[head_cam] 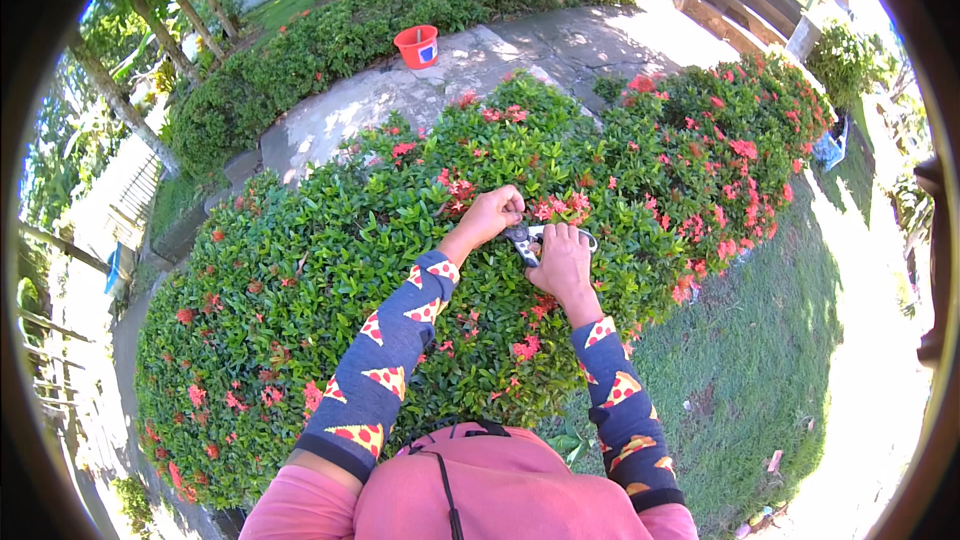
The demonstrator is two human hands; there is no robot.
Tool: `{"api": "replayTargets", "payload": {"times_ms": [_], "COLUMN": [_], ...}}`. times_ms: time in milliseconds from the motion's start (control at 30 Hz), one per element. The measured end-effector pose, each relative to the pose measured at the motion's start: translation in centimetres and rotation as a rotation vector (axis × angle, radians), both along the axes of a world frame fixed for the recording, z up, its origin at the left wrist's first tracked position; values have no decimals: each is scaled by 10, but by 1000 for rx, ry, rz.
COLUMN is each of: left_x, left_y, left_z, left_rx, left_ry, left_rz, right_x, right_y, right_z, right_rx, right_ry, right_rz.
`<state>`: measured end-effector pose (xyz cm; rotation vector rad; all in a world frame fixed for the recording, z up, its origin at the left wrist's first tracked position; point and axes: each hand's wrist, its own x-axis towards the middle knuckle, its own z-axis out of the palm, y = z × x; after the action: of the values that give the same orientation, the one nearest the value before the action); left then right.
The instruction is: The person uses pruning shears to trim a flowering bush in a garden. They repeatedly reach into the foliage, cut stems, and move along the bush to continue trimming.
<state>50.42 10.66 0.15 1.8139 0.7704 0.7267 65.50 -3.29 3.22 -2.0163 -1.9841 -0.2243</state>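
Observation:
My right hand (564,262) grips a pair of pruning shears (519,237) with pale handles, over the top of a flowering hedge (390,240). The pivot end of the shears points left, towards my left hand (489,216). My left hand's fingers are curled together just above the metal head, and whether a stem is between them is too small to tell. Red flower clusters (559,206) stand among the leaves close beyond both hands. Dark sleeves with a pizza-slice print (386,379) cover my forearms.
Beyond the hedge runs a concrete path (480,52) with a red bucket (417,46) on it. A second low hedge (315,60) borders the path's far side. Grass (750,360) lies to the right, and steps (750,0) rise at the upper right.

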Motion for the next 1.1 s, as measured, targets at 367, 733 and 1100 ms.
{"api": "replayTargets", "payload": {"times_ms": [367, 733, 1100], "left_x": [-2, 60, 93], "left_y": [-18, -209, -255], "left_z": [47, 32, 17], "left_rx": [-263, -417, 249], "left_ry": [-351, -211, 54], "left_rz": [180, -165, -312], "right_x": [22, 172, 164], "right_y": [-24, -168, -225], "right_z": [23, 16, -10], "right_rx": [-195, -94, 166], "right_ry": [395, 1782, 1468], "right_rz": [-110, -20, -321]}}
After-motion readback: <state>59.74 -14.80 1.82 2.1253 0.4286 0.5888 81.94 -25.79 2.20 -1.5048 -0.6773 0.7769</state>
